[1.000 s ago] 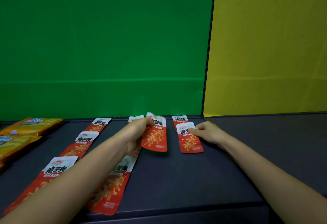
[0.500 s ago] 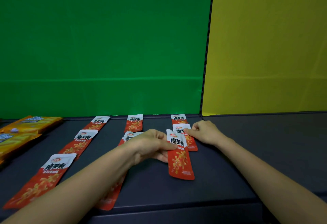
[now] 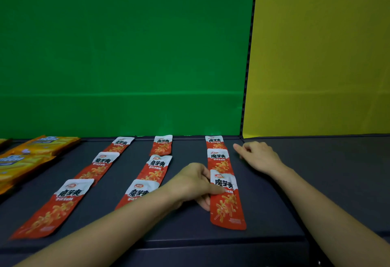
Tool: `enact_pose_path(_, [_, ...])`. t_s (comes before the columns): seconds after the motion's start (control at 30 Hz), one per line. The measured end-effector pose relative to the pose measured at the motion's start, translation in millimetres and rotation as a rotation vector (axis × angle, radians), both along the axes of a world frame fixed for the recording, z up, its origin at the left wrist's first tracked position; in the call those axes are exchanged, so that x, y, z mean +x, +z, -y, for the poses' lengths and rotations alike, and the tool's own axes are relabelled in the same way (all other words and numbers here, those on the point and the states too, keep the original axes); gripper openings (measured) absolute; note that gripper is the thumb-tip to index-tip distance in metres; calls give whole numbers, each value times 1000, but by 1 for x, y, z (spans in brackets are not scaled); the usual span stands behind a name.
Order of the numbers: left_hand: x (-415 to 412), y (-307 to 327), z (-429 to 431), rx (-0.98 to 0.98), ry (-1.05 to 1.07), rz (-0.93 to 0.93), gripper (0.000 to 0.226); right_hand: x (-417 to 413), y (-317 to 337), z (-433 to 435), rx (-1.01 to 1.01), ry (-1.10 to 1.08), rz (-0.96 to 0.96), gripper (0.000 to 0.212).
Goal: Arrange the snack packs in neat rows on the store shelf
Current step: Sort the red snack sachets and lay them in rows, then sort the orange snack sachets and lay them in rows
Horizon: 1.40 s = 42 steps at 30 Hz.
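Head view shows me the front snack pack point(image 3: 227, 201) now lying flat on the shelf point(image 3: 274, 203) at the near end of the right-hand column. Its white top just overlaps the foot of the middle pack point(image 3: 219, 161), with the rear pack point(image 3: 214, 142) behind that. Half a second ago it was tilted up off the surface; a second ago it hung over the centre column point(image 3: 157, 167). The left hand point(image 3: 190, 184) pinches its left side, thumb across the print, fingers curled against the edge. The right hand point(image 3: 256, 157) has slid off the middle pack and rests just beside the column, index finger out, the others loosely curled, holding nothing. I judge this column now matches the centre and left column point(image 3: 101, 166) at three packs each, so only letting go and slight straightening remain. Yellow packs point(image 3: 31, 154) sit far left.
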State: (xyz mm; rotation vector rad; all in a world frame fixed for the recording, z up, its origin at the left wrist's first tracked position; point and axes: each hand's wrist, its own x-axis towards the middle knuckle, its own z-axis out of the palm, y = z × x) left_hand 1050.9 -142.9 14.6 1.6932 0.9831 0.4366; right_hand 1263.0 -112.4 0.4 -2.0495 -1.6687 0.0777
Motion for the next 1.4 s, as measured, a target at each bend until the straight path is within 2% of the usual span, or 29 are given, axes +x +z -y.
enact_pose_path(0.2, [3,0,2,409,39,-334,38,-4,4,3,-11,41,-12,50])
enact_pose_path(0.4, [2,-4,4,566,71,-396,50,-8,8,6,10,61,-8,51])
enact_pose_path(0.53, [-19,0,13,786,142,-416,41,-13,15,11,95,114,18,32])
enact_pose_path(0.63, [-56,4,19,1018,306,-482,29,-29,23,23,189,227,9,20])
enact_pose_path(0.73, [-103,6,25,1127,456,-529,25,-63,33,40,235,353,67,13])
enact_pose_path(0.87, [-169,3,40,1133,667,-590,21,-114,47,63,236,514,167,20])
enact_pose_path(0.97, [-220,-1,59,1121,751,-655,30,-159,52,78,239,613,178,24])
enact_pose_path(1.1, [-286,-15,96,1064,891,-701,16,-236,41,97,262,744,136,24])
enact_pose_path(1.23, [-364,-37,144,1028,928,-844,33,-331,16,116,266,893,67,24])
enact_pose_path(1.4, [-464,-66,212,885,971,-1012,29,-459,-21,147,190,1068,21,28])
